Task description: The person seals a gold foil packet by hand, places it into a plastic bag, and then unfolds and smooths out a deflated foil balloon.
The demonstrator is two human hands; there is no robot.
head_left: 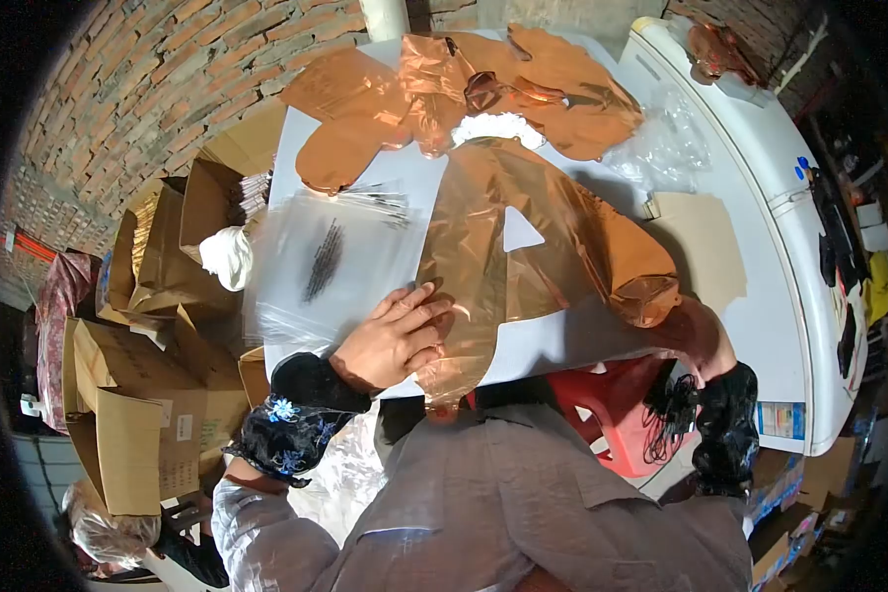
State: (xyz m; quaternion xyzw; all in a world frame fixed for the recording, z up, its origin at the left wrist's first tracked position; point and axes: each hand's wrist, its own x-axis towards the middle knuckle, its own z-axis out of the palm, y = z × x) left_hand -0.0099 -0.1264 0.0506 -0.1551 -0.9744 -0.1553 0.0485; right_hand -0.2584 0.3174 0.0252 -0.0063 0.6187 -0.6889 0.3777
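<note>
A flat copper-coloured foil balloon [464, 227] with a triangular opening lies across the near part of the white table [553, 345]. My left hand [397, 335] rests on the balloon's lower left edge, its fingers stretched out flat. At the right, my right hand [696, 340] is beside the balloon's raised, folded right end, which hides its fingers. A stack of clear plastic bags [296, 257] with dark print lies just left of my left hand.
More copper foil balloons [350, 89] cover the table's far side. Crumpled clear plastic [671, 143] and a piece of cardboard [701, 242] lie at the right, beside a white refrigerator [789, 247]. Cardboard boxes [133, 424] stand at the left. A red stool [622, 405] is below the table edge.
</note>
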